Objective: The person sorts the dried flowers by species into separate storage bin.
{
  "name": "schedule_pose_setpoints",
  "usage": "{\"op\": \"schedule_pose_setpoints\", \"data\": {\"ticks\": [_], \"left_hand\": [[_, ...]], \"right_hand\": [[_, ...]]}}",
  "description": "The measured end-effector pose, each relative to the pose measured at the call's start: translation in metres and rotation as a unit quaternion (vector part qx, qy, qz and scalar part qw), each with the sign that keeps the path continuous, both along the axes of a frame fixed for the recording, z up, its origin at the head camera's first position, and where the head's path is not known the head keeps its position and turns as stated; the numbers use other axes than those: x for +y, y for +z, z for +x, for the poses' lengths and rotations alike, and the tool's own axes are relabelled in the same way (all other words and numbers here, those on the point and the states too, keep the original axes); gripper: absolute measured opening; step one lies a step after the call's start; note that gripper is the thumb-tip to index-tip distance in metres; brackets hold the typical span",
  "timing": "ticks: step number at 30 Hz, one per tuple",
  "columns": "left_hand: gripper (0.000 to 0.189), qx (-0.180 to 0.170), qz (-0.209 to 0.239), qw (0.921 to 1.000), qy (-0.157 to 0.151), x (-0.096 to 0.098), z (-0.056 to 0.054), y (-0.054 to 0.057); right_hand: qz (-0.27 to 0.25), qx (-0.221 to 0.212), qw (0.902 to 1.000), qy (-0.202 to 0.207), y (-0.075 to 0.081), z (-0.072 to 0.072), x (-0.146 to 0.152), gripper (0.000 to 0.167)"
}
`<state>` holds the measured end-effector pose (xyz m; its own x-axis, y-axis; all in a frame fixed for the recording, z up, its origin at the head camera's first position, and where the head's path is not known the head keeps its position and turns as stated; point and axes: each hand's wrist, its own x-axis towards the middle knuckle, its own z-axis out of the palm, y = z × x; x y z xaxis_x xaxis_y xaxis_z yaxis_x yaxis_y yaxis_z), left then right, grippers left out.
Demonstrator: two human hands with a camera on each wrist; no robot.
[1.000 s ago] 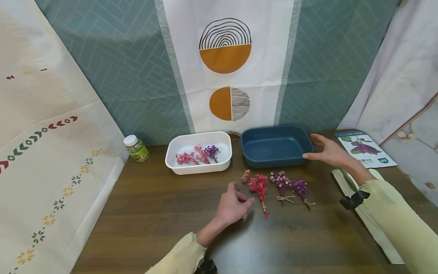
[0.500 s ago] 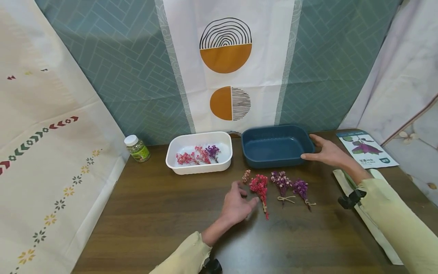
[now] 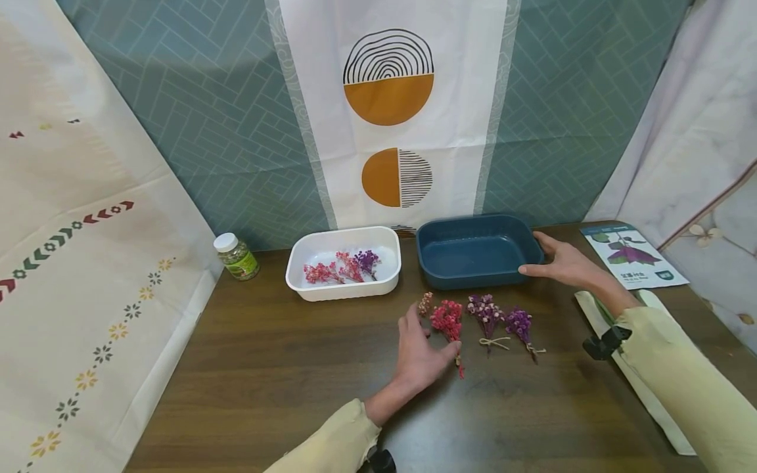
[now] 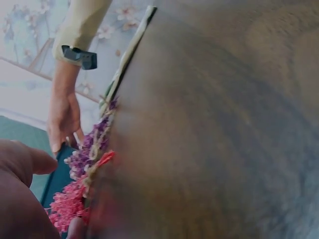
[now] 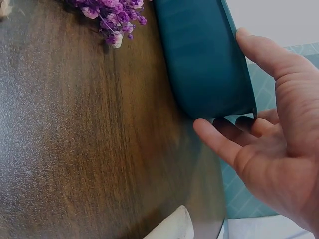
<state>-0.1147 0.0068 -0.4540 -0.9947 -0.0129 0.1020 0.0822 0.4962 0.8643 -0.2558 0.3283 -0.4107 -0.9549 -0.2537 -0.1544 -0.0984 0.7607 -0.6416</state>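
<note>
In the head view my left hand (image 3: 416,358) spreads its fingers beside a bunch of red dried flowers (image 3: 447,318). Its thumb lies over the tied stems; whether it touches them I cannot tell. The left wrist view has the red flower heads (image 4: 67,201) between the thumb and a fingertip. My right hand (image 3: 568,263) holds the right end of a dark blue tray (image 3: 473,282), thumb on the front rim and fingers around the end, as the right wrist view shows. Nearby lie two purple bunches (image 3: 486,314) tied with twine and a small pale sprig (image 3: 425,303).
A white tray (image 3: 349,293) with pink and purple sprigs stands at the back left. Beyond it is a small white-capped jar (image 3: 238,257). On the right are a printed packet (image 3: 635,256) and a folded pale cloth (image 3: 653,407), partly under the right forearm.
My left hand has moved right and slightly forward, its fingers spreading wider, until the thumb is over the red bunch's stems. The right hand and blue tray have stayed nearly still.
</note>
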Motion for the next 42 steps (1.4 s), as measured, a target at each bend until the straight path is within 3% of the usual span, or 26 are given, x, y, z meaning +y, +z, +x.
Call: {"op": "schedule_pose_setpoints", "data": {"ticks": [5, 9, 19, 24, 34, 42], "left_hand": [[0.099, 0.025, -0.01, 0.9996, 0.006, 0.007, 0.0, -0.007], [0.102, 0.032, -0.056, 0.9978, 0.013, 0.01, -0.001, -0.009], [0.109, -0.009, -0.117, 0.9931, -0.003, 0.019, -0.006, -0.005], [0.106, -0.011, -0.141, 0.9899, 0.001, 0.021, -0.012, -0.005], [0.079, 0.065, -0.155, 0.9853, -0.027, 0.013, -0.02, -0.007], [0.072, 0.076, -0.151, 0.9837, -0.063, 0.004, -0.025, -0.008]], "right_hand": [[-0.005, -0.002, 1.0, 0.0, 0.0, 0.002, 0.0, 0.111], [-0.003, -0.002, 1.0, -0.001, 0.001, 0.002, 0.0, 0.11], [-0.006, -0.006, 0.9999, -0.007, -0.001, 0.001, 0.0, 0.108], [-0.012, -0.008, 0.9999, -0.008, 0.0, 0.002, -0.001, 0.11], [-0.009, -0.004, 0.9999, -0.007, 0.001, 0.001, -0.001, 0.109], [-0.01, -0.004, 0.9999, -0.009, -0.001, 0.002, -0.001, 0.108]]}}
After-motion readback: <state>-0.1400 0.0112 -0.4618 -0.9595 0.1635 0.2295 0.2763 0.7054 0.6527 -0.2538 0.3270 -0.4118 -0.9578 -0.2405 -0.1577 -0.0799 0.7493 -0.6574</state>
